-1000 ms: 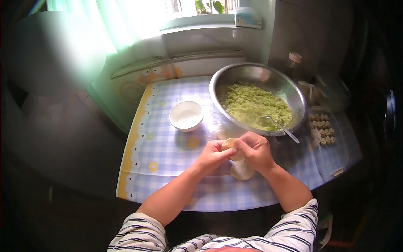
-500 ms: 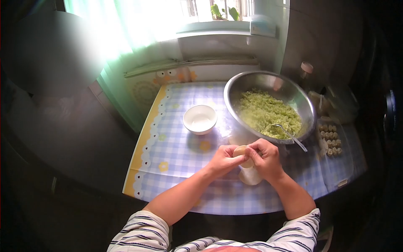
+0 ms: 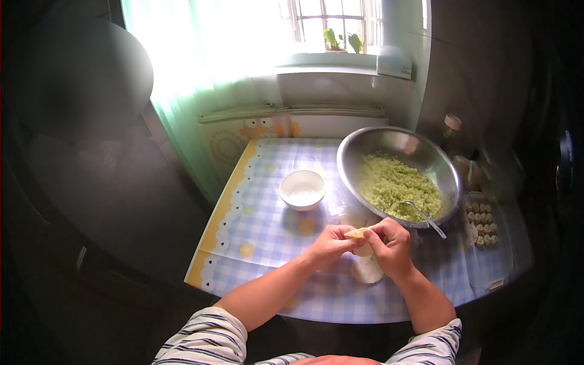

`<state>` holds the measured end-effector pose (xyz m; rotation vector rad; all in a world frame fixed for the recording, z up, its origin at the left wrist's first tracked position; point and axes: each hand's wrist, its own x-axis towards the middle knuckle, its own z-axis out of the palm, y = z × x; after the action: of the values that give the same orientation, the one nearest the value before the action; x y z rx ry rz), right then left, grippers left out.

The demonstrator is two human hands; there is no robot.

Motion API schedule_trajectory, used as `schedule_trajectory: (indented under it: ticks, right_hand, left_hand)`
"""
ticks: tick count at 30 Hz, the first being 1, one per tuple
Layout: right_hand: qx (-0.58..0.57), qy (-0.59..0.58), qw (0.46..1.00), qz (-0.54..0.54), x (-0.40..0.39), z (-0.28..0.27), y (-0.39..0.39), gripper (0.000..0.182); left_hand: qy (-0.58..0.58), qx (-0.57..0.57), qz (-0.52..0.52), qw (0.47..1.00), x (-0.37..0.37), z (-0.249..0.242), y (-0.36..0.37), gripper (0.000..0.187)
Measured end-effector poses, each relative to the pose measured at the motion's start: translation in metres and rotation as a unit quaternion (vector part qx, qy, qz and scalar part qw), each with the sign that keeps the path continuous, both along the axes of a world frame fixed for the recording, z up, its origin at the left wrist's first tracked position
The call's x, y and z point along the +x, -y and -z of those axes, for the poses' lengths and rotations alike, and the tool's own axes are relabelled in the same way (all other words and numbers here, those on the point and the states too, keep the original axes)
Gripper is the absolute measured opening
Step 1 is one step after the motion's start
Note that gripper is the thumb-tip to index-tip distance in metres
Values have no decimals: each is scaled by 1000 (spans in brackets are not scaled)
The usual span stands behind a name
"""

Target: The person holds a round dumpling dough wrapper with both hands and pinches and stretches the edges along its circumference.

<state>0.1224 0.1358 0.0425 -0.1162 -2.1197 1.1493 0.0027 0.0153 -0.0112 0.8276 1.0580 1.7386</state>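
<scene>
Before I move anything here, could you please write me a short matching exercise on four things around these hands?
Things:
1. Bowl
2. Metal basin
3. Spoon
4. Dough piece

Places, colours and states:
A. Held between the left hand and the right hand
B. Lying with its handle over a rim
C. White, standing on the checked tablecloth
D. Holding chopped green food

Right pairs: 1-C, 2-D, 3-B, 4-A.
</scene>
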Motion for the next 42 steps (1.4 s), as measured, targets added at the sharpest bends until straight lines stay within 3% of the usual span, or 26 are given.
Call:
schedule_trajectory:
  ticks: [22,28,42]
  right_hand:
    - [-66,39,997,-11,1,4,-2,12]
    - [-7,33,999,-2,2,-3,-1,12]
    - [-3,38,999,-6,0,0,-1,11]
  left_hand:
    - [18,17,20,999,5,-5,0,24]
    - [-23,-8,26,999,3,-1,0,23]
    - [-15,-7,8,1000,4,-1,0,24]
